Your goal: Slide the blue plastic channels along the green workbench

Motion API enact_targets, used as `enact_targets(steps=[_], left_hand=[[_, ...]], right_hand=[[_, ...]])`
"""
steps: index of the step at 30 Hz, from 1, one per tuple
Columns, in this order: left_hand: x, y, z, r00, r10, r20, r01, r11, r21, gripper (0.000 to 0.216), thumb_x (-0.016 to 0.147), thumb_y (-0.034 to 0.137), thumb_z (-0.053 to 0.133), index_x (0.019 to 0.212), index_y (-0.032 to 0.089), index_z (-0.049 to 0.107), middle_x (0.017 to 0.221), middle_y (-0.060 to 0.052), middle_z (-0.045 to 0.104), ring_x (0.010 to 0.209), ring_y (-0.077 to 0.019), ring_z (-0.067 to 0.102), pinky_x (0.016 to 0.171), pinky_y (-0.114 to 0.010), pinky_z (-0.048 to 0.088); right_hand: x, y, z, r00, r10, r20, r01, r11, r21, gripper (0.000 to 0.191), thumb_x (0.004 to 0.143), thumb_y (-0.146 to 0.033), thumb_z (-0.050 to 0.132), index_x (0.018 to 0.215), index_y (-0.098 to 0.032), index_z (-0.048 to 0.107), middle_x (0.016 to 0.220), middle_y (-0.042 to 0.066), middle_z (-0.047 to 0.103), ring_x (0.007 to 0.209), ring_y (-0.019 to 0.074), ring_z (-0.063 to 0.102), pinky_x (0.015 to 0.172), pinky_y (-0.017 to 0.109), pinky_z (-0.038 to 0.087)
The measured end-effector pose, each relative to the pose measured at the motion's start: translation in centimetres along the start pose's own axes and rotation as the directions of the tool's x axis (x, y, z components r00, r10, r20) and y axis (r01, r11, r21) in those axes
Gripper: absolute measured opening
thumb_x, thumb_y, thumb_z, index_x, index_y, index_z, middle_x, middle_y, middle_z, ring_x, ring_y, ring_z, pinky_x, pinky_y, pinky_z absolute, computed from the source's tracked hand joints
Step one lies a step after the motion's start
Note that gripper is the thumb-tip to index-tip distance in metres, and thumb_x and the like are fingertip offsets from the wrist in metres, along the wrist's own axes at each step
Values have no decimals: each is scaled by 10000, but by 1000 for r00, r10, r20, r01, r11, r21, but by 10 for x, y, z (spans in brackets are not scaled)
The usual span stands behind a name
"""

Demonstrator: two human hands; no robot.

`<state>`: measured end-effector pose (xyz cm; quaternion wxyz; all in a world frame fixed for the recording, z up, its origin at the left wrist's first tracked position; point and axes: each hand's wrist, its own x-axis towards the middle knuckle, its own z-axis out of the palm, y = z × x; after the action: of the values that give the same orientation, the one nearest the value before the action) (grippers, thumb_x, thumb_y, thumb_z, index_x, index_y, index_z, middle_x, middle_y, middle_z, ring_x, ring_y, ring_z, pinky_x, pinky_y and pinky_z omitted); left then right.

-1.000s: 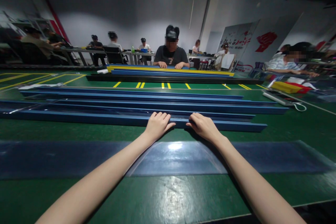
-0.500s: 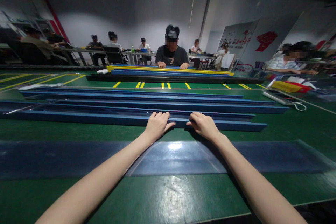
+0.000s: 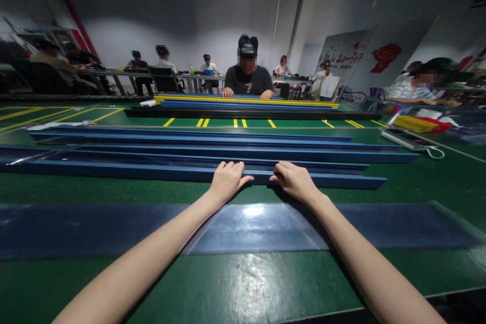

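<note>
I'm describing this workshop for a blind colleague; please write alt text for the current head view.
A person's left hand and right hand rest on the front edge of a long blue channel on a green table. Nearer the viewer lies a translucent strip; opposite, a co-worker is behind a yellow bar.

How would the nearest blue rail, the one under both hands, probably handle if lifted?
The blue rail is probably stiff: straight, with raised walls. An end might tip down, since both stretch well past the left hand and right hand. Its angular profile seems unlikely to roll on the green table.
</note>
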<state>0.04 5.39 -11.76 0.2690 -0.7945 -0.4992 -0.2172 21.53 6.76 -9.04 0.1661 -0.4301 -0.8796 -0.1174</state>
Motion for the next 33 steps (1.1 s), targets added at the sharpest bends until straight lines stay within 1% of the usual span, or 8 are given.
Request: enact_targets(steps=[10, 15, 23, 33], left_hand=[[0, -1, -2, 1000, 2, 22, -2, 1000, -22, 372, 832, 505, 407, 772, 155, 517, 706, -55, 612, 683, -191, 538, 632, -303, 307], [0, 0, -3, 999, 0, 34, 1, 1000, -16, 379, 826, 510, 416, 775, 148, 517, 710, -57, 610, 686, -190, 536, 637, -301, 305], [0, 0, -3, 1000, -3, 23, 3, 1000, -9, 375, 831, 506, 411, 761, 152, 512, 711, -50, 614, 689, -186, 537, 632, -295, 302], [0, 0, -3, 1000, -1, 12, 2, 1000, -28, 367, 841, 501, 391, 762, 167, 521, 720, -50, 619, 703, -192, 530, 624, -301, 293]], right_hand=[[0, -1, -1, 1000, -5, 11, 6, 1000, -17, 199, 862, -339, 447, 783, -175, 529, 790, 35, 578, 710, 138, 511, 543, 233, 266], [-1, 0, 1, 1000, -13, 9, 14, 999, -46, 193, 853, -347, 470, 799, -174, 536, 798, 32, 588, 726, 140, 520, 551, 234, 281], [-1, 1, 2, 1000, 7, -26, -8, 999, -51, 188, 818, -360, 527, 785, -175, 542, 802, 39, 596, 762, 154, 531, 566, 234, 308], [0, 0, 2, 999, -1, -38, -3, 994, -111, 226, 826, -393, 503, 775, -178, 550, 790, 44, 595, 762, 159, 521, 546, 239, 292]])
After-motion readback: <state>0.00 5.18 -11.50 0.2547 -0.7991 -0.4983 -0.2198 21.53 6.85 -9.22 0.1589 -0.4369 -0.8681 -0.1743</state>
